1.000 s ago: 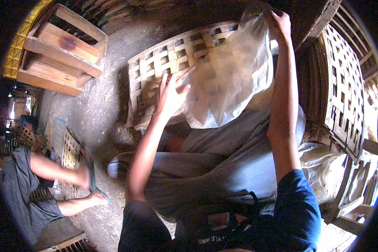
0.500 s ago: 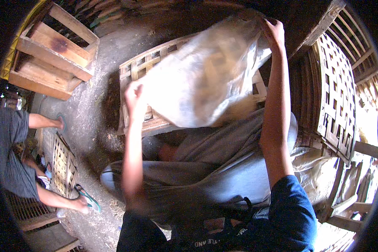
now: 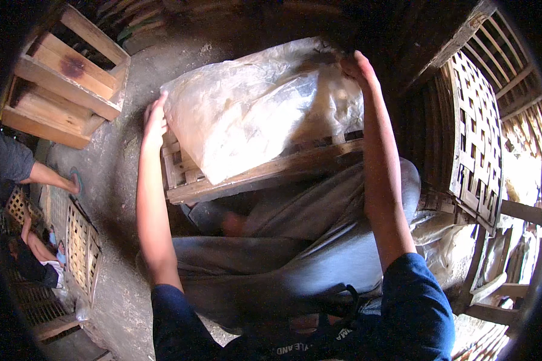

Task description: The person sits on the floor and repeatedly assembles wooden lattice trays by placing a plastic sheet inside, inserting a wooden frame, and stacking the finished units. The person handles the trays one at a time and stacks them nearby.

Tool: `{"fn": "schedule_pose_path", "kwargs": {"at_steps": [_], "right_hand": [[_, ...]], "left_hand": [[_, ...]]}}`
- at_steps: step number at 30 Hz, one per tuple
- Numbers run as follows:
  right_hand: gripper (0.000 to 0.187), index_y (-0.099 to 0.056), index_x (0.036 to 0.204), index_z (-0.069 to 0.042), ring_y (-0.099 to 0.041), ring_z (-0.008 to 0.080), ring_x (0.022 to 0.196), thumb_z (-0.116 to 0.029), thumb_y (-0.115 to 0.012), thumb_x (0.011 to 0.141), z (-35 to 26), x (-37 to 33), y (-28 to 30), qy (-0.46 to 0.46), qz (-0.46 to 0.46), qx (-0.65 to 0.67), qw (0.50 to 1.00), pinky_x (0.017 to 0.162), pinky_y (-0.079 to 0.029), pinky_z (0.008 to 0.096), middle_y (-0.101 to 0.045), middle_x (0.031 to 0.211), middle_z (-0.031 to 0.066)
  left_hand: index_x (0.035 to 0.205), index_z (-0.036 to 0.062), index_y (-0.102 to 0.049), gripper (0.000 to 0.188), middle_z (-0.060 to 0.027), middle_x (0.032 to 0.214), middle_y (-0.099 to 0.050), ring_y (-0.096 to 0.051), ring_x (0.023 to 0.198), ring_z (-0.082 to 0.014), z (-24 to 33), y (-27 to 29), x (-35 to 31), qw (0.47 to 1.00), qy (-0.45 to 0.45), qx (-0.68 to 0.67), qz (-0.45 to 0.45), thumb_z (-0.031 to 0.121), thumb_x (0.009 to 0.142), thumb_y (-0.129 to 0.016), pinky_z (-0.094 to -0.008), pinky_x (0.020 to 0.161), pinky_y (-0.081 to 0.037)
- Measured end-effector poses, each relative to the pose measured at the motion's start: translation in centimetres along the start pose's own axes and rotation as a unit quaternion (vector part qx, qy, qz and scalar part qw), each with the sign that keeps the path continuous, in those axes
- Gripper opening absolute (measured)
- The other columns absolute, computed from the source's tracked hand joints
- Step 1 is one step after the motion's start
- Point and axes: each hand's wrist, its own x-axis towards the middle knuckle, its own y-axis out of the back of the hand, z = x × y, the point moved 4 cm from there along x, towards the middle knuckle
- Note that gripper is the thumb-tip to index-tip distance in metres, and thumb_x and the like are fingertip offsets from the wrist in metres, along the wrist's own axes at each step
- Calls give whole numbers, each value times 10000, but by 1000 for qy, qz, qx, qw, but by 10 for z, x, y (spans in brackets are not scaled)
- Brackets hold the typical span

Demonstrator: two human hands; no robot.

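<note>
A wrinkled, see-through plastic sheet (image 3: 253,114) lies over a woven bamboo tray with a wooden frame (image 3: 247,182), in front of my crossed legs. My left hand (image 3: 155,122) is closed at the sheet's left edge, by the tray's left side. At the sheet's far right corner my right hand (image 3: 361,71) grips the plastic, its fingers partly in shadow. The sheet hides most of the weave. Some lattice shows at the near left corner, and the near rail is bare.
A wooden shelf unit (image 3: 72,78) stands at the far left. On the right is a stack of woven bamboo trays (image 3: 477,132), with crumpled plastic (image 3: 442,240) below it. At the left, another person's leg (image 3: 54,176) shows near another woven tray (image 3: 82,246).
The lifted, blurred sheet has come down onto the tray and spread out. My left hand moved left and slightly farther away; my right hand came lower and left. The person at left stepped back.
</note>
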Motion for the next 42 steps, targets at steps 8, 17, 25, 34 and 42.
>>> {"fn": "schedule_pose_path", "kwargs": {"at_steps": [8,17,25,34,42], "right_hand": [[369,-656,1115,-27,-592,237,1014,-331,-477,1007,10,-4,-64,-114,-65,300,945,871,-473,394,-662,1112,127],[149,-584,784,-84,-474,79,652,-146,-641,906,-59,-76,-52,18,-73,305,949,547,-389,291,-549,739,-54],[149,-605,881,-73,-481,90,694,-207,-604,949,-39,-60,-44,17,-92,327,940,588,-403,305,-559,779,-40],[670,-403,1399,-91,-675,280,872,-322,-750,874,-95,-94,-31,-141,-195,95,966,706,-593,381,-663,1143,172],[694,-363,1424,-180,-592,263,1064,-228,-741,844,-67,-82,-33,491,-104,-761,411,865,-491,457,-627,1206,135]], "left_hand": [[1393,176,-511,539,-113,1163,-642,-621,964,-170,-33,63,-41,983,-118,95,102,169,895,-718,-327,813,-526],[1561,226,-282,773,-135,1415,-514,-538,1253,-256,-28,47,-84,973,-138,-165,-88,45,910,-658,-407,1023,-480],[1546,234,-318,705,-118,1321,-592,-603,1148,-167,-26,72,-65,993,-84,-77,-37,28,936,-602,-269,799,-559],[1600,353,-82,875,-102,1459,-520,-637,1046,-158,-20,58,-131,988,-92,-48,-112,90,944,-597,-307,761,-543],[1600,344,-67,923,-130,1342,-579,-606,970,-143,-24,57,-104,988,-124,-29,-83,17,917,-596,-301,765,-504]]}}
